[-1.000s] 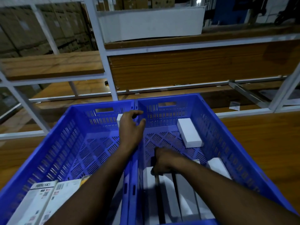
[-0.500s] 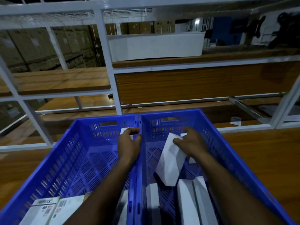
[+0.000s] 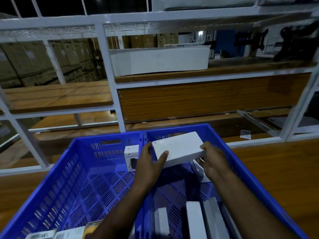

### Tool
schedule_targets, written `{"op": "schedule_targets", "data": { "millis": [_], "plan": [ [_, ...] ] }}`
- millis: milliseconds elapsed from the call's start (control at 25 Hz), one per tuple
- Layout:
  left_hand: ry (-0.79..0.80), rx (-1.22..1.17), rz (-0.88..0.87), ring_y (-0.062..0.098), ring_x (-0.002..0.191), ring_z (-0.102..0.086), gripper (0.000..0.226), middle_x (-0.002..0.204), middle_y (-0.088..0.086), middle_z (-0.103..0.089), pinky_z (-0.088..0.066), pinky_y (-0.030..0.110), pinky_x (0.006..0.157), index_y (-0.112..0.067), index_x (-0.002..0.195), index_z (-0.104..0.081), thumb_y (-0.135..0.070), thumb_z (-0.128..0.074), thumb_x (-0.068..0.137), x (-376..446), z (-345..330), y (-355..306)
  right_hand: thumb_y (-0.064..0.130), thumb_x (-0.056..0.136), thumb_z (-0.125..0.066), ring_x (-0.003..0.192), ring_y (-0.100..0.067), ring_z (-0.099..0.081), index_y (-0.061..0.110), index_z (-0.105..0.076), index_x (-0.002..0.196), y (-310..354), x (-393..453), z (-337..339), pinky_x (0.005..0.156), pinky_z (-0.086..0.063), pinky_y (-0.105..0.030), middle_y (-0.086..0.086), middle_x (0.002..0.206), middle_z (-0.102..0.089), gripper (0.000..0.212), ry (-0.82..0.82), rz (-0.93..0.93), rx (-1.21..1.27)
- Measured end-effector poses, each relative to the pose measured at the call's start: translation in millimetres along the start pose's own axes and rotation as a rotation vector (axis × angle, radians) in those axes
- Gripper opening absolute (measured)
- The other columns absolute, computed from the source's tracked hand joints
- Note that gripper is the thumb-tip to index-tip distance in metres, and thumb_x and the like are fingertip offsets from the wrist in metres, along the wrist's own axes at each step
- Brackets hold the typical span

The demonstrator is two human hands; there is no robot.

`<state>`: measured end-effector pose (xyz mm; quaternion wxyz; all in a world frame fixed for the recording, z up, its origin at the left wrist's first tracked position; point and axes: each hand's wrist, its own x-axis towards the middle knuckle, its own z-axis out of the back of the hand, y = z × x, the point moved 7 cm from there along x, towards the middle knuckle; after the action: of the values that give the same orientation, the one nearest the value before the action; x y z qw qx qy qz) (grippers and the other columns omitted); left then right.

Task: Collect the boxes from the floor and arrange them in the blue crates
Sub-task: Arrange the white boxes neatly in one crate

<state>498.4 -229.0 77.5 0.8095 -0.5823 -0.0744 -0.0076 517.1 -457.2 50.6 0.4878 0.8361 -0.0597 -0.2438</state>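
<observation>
Head camera view: a person's left hand [image 3: 149, 167] and right hand [image 3: 212, 163] grip opposite ends of a white box [image 3: 178, 149], held above the far end of the right blue crate [image 3: 248, 171]. More white boxes [image 3: 195, 219] stand on edge in that crate's near end. A printed phone box [image 3: 131, 157] leans against the far wall of the left blue crate [image 3: 69, 169]. White metal shelving [image 3: 110, 80] with wooden boards rises beyond, carrying a long white carton [image 3: 160, 61].

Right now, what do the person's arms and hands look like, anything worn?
Both forearms are bare as far as the frame shows: no sleeves, gloves, watch or rings visible on the left hand or right hand. Dim light hides finer detail.
</observation>
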Motion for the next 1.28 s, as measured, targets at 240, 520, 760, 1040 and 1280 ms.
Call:
{"op": "schedule_targets", "data": {
  "millis": [240, 520, 760, 1040, 1280],
  "plan": [
    [0.059, -0.236, 0.048, 0.014, 0.124, -0.053, 0.074, 0.146, -0.010, -0.044, -0.052, 0.037, 0.098, -0.033, 0.153, -0.027, -0.025, -0.069, 0.093, 1, 0, -2, 0.007, 0.093, -0.054, 0.078, -0.022, -0.056, 0.008, -0.056, 0.084, -8, -23, -14, 0.077, -0.051, -0.039, -0.010, 0.087, -0.060, 0.009, 0.163, -0.196, 0.001],
    [0.064, -0.086, 0.000, 0.020, 0.131, -0.050, 0.064, 0.150, 0.000, -0.047, -0.052, 0.026, 0.096, -0.021, 0.153, -0.034, -0.015, -0.063, 0.097, 0, 2, -5, -0.018, 0.078, -0.051, 0.097, -0.027, -0.056, 0.015, -0.051, 0.117, 10, -20, -23, 0.067, -0.054, -0.035, -0.013, 0.118, -0.055, 0.051, 0.277, 0.122, -0.302],
    [-0.011, -0.219, 0.125, 0.018, 0.123, -0.060, 0.083, 0.143, 0.006, -0.056, -0.051, 0.039, 0.105, -0.014, 0.144, -0.050, -0.071, -0.053, 0.083, 7, 6, 8, -0.006, 0.078, -0.070, 0.095, 0.001, -0.044, 0.029, -0.043, 0.106, 39, -55, -46, 0.069, -0.039, -0.007, 0.005, 0.111, -0.036, 0.052, 0.244, 0.885, -0.835],
    [0.073, -0.274, 0.224, 0.023, 0.117, -0.062, 0.101, 0.134, 0.000, -0.062, -0.057, 0.038, 0.090, -0.032, 0.142, -0.047, -0.090, -0.061, 0.061, 3, -9, 8, 0.000, 0.074, -0.075, 0.105, -0.013, -0.049, 0.032, -0.039, 0.107, 29, -79, -61, 0.075, -0.052, -0.032, 0.007, 0.115, -0.034, 0.058, 0.256, 1.115, -0.912],
    [0.156, -0.501, 0.301, 0.032, 0.108, -0.070, 0.082, 0.132, 0.014, -0.064, -0.061, 0.047, 0.085, -0.023, 0.150, -0.038, -0.039, -0.079, 0.082, 7, -19, 17, 0.011, 0.076, -0.070, 0.115, -0.011, -0.045, 0.034, -0.039, 0.115, -2, -79, -70, 0.084, -0.055, -0.032, 0.011, 0.120, -0.031, 0.055, 0.555, 0.893, -1.117]
  ]
}}
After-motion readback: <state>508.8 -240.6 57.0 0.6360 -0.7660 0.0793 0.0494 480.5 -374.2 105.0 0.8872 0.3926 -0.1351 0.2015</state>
